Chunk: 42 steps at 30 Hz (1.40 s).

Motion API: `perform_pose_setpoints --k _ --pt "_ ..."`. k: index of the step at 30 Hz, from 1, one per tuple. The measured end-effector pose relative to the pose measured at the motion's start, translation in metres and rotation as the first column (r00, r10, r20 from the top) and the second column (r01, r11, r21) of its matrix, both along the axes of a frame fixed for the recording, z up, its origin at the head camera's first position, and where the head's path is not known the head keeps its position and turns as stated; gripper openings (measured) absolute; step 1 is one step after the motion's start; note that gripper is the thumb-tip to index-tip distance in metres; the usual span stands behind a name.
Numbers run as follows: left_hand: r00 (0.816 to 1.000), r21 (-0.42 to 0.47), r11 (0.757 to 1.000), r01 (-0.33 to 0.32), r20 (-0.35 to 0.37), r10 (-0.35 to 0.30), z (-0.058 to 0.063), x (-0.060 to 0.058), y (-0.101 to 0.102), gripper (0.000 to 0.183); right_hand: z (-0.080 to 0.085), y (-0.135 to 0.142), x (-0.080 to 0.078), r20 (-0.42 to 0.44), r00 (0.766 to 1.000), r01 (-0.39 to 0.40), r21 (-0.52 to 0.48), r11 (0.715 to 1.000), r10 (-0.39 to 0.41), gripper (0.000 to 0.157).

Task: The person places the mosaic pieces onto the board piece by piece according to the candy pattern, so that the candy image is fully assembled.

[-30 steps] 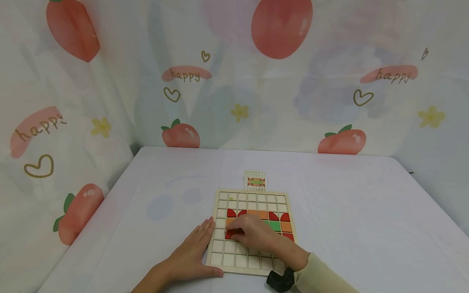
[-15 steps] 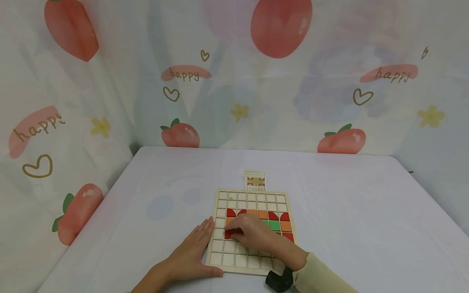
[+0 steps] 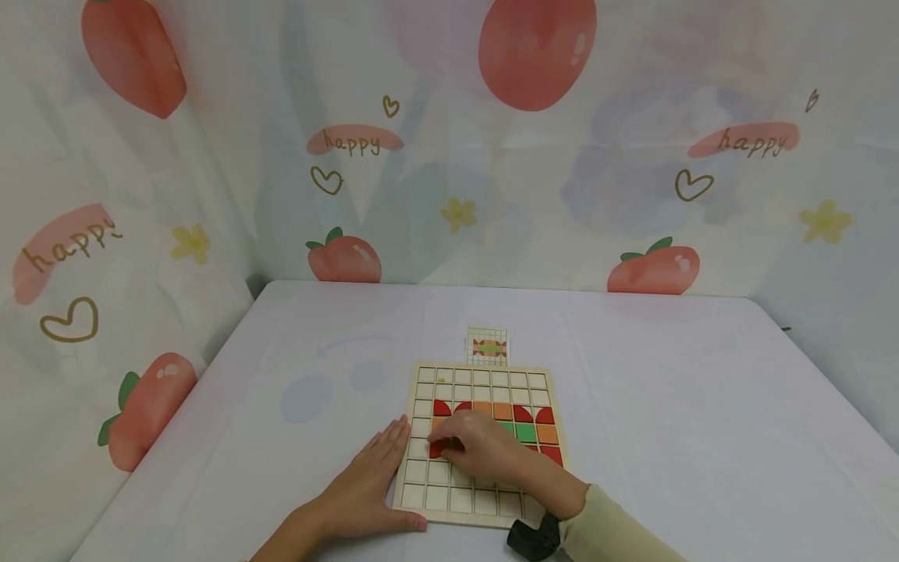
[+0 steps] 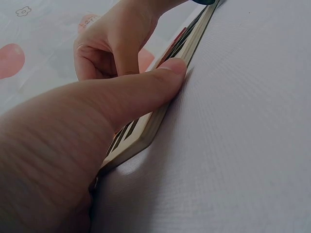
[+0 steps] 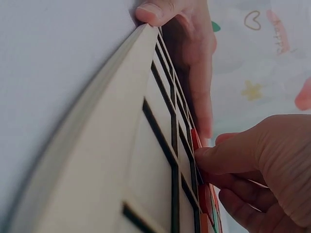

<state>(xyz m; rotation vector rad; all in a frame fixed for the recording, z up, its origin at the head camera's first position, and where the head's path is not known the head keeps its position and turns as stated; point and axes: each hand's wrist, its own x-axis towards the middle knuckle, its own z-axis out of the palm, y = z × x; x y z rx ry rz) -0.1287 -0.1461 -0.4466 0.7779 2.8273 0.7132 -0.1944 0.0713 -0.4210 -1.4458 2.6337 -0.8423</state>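
Note:
A pale wooden grid board (image 3: pixel 449 498) lies on the table, its middle rows filled with red, orange and green tiles. My left hand (image 3: pixel 365 484) rests along the board's left side, fingers straight, its thumb on the near left corner. Above the board, my right hand (image 3: pixel 485 446) bends its fingers and pinches a red tile (image 3: pixel 436 449) at the lower left of the coloured pattern. That red tile (image 5: pixel 195 139) shows at the thumb and forefinger in the right wrist view. The right hand covers part of the pattern's left and middle.
A small pattern card (image 3: pixel 488 343) with a coloured grid lies just beyond the board's far edge. A black wrist device (image 3: pixel 534 538) sits by the right sleeve (image 3: pixel 618 527). White cloth (image 3: pixel 667 390) covers the table, and printed fabric walls stand behind and at the sides.

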Motion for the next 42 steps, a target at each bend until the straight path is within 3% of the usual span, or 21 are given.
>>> perform_pose_setpoints --k 7,11,21,28,31,38,42 --pt "1.0 0.003 1.0 0.008 -0.01 -0.008 -0.001 -0.002 0.001 0.117 0.003 0.006 0.001 0.04 0.999 0.007 -0.029 1.0 -0.006 0.021" --pt "0.999 0.002 1.0 0.019 -0.036 -0.019 -0.002 -0.002 0.002 0.116 0.009 0.021 0.001 0.019 0.999 0.037 -0.066 0.997 -0.036 0.021" --pt "0.999 -0.016 1.0 -0.005 -0.037 0.005 -0.006 -0.003 -0.003 0.118 0.016 0.092 0.016 -0.074 0.978 0.187 -0.121 0.975 -0.196 0.022" --pt "1.0 -0.029 0.999 -0.016 -0.025 0.016 -0.007 -0.004 -0.007 0.119 0.009 0.131 0.041 -0.066 0.938 0.332 -0.108 0.937 -0.34 0.025" --pt "1.0 -0.037 0.999 -0.023 -0.012 0.022 -0.007 -0.004 -0.009 0.119 0.002 0.138 0.049 -0.08 0.941 0.319 -0.115 0.941 -0.328 0.026" --pt "0.999 -0.014 0.999 -0.028 -0.024 0.028 -0.007 -0.006 -0.011 0.118 -0.013 0.14 0.05 -0.162 0.965 0.167 -0.23 0.959 -0.207 0.028" --pt "0.999 -0.02 1.0 -0.019 -0.028 0.018 -0.008 -0.008 -0.011 0.117 -0.018 0.14 0.049 -0.164 0.965 0.162 -0.247 0.955 -0.206 0.029"
